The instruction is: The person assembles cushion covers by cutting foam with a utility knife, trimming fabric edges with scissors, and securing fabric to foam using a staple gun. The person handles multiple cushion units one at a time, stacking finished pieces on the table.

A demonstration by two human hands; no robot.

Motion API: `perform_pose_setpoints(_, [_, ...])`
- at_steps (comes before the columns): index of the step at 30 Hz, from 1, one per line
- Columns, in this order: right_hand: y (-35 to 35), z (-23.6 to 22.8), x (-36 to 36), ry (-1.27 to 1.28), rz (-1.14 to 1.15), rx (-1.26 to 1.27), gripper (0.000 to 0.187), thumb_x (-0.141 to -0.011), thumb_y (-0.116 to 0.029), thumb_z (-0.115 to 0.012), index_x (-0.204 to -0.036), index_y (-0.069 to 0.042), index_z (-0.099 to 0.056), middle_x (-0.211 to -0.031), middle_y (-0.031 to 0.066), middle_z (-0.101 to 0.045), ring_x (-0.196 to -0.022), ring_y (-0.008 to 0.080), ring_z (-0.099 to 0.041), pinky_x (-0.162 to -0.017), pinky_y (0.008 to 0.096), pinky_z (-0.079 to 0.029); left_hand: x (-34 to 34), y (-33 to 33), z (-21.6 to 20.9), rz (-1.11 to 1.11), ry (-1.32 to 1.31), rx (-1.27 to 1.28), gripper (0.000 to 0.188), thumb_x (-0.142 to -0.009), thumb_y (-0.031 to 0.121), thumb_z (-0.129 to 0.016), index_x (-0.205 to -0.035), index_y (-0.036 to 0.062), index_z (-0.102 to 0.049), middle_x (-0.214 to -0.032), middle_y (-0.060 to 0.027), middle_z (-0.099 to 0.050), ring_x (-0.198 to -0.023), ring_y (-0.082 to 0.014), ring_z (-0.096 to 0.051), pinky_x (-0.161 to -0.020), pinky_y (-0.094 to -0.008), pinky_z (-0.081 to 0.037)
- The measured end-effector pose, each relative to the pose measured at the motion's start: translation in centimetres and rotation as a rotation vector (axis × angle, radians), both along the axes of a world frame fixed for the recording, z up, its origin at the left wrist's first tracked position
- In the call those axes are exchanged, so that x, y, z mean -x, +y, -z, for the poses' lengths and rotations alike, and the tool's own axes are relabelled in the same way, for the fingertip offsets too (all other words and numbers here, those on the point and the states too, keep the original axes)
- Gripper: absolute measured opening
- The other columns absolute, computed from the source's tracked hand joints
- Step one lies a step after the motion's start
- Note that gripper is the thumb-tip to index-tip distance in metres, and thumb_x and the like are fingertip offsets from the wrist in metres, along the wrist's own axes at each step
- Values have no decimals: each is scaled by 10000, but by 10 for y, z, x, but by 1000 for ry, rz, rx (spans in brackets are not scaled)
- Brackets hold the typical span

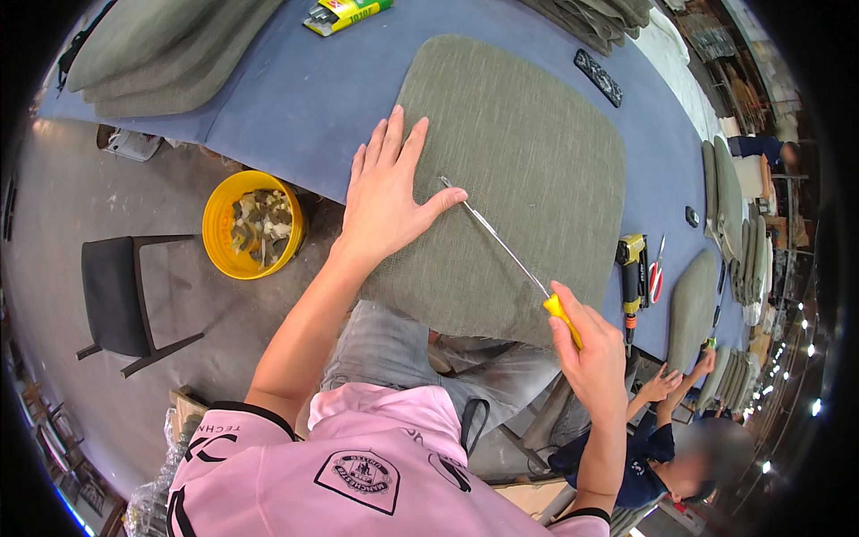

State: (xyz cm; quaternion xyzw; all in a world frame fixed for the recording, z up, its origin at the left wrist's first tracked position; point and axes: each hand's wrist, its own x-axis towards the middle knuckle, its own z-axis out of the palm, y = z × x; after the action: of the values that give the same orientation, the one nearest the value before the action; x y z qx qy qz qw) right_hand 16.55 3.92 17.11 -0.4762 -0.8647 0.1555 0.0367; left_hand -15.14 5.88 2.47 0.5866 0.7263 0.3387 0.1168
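Observation:
A seat cushion (537, 152) covered in olive-grey woven fabric lies flat on the blue table in front of me, its near edge over my lap. My left hand (385, 192) rests on its left side, fingers stretched out and thumb apart. In my right hand (588, 345), closed around it, is the yellow handle of a long, thin screwdriver-like tool (506, 246). Its metal shaft slants up and left across the cushion, and the tip ends beside my left thumb. The tip's exact shape is too small to tell, and so is whether it presses into the fabric.
A yellow-black staple gun (633, 277) and red-handled scissors (657, 273) lie right of the cushion, with a dark phone (598, 77) farther back. Cushion covers (170, 54) are stacked far left. A yellow bucket (215, 228) of scraps and a chair (116, 295) stand left. Another person (658, 456) works at right.

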Motion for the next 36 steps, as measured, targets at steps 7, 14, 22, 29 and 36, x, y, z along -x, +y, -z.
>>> perform_pose_setpoints(7, [-8, 2, 10, -134, -43, -122, 548, -967, -181, -805, -1501, -206, -686, -835, 72, -596, -605, 285, -637, -556, 419, -529, 9, -2, -4, -10, -13, 25, 1014, -907, 591, -817, -1681, 71, -421, -1781, -264, -282, -1630, -456, -306, -1311, -564, -294])
perform_pose_setpoints(14, [-69, 87, -18, 311, 223, 58, 476, -1081, -380, -678, -1485, -128, -678, -905, 109, -734, -707, 300, -729, -658, 467, -603, -28, 21, -18, 104, -30, -130, 659, -1020, 192, -691, -1639, 75, -498, -1716, -249, -427, -1613, -444, -356, -1320, -524, -294])
perform_pose_setpoints(22, [-80, 167, 48, 785, 267, 332, 347, -1112, -422, -603, -1244, -102, -582, -859, 106, -664, -629, 361, -654, -584, 475, -527, -19, 8, -30, 181, 34, -168, 661, -1089, 408, -662, -1521, -81, -551, -1649, -381, -421, -1542, -526, -398, -1304, -581, -314])
perform_pose_setpoints(29, [-104, 126, 36, 637, 316, 157, 449, -1008, -201, -703, -1424, -93, -570, -1056, 145, -630, -814, 414, -723, -716, 539, -593, -9, 7, -20, 146, -33, -115, 686, -1135, 456, -585, -1576, -64, -508, -1665, -380, -390, -1545, -521, -378, -1317, -564, -292])
perform_pose_setpoints(36, [-113, 86, -5, 444, 298, 67, 506, -1014, -215, -716, -1500, -155, -587, -1018, 132, -628, -686, 367, -711, -607, 497, -577, -2, 9, -10, 183, 69, -103, 705, -1125, 459, -603, -1599, -50, -485, -1678, -373, -374, -1556, -516, -362, -1318, -578, -282])
